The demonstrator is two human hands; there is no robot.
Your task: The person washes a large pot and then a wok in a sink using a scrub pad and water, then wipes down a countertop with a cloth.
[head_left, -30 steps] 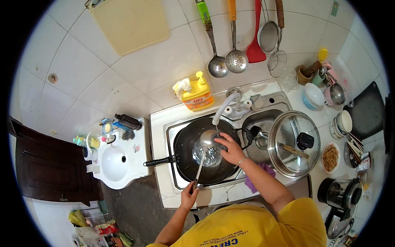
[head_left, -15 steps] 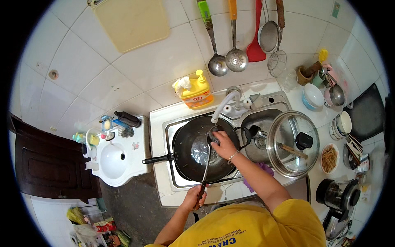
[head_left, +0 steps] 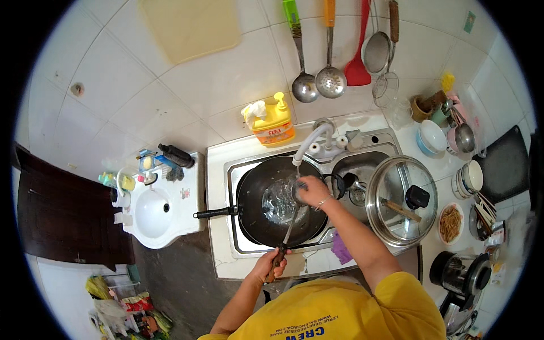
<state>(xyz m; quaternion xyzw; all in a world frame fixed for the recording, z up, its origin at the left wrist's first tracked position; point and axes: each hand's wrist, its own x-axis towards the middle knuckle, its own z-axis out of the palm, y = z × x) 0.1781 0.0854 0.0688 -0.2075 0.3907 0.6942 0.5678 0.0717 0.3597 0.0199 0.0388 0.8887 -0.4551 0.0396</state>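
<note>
My left hand (head_left: pixel 271 265) is closed around the dark brown grip of a long-handled metal cooking utensil (head_left: pixel 291 224). Its shaft slants up over a black wok (head_left: pixel 255 190), and its head looks rounded like a ladle's, mostly covered by my right hand (head_left: pixel 311 191). That hand is closed at the head, pressing what looks like a grey scouring pad, now largely hidden by the fingers. Just above is the spout of a white faucet (head_left: pixel 309 141), with a thin stream of water falling. Water lies in the wok, which sits in the left sink basin (head_left: pixel 233 241).
Across the right basin's edge lies a glass lid (head_left: pixel 391 218) with wooden chopsticks on it. A purple cloth (head_left: pixel 341 249) is on the front edge. A yellow detergent jug (head_left: pixel 273 126) stands behind the sink. Bowls (head_left: pixel 432 135) and a plate of food (head_left: pixel 451 224) are to the right.
My right hand has shifted slightly right and down along the utensil's head, and the grey pad is less visible. My left hand still grips the handle.
</note>
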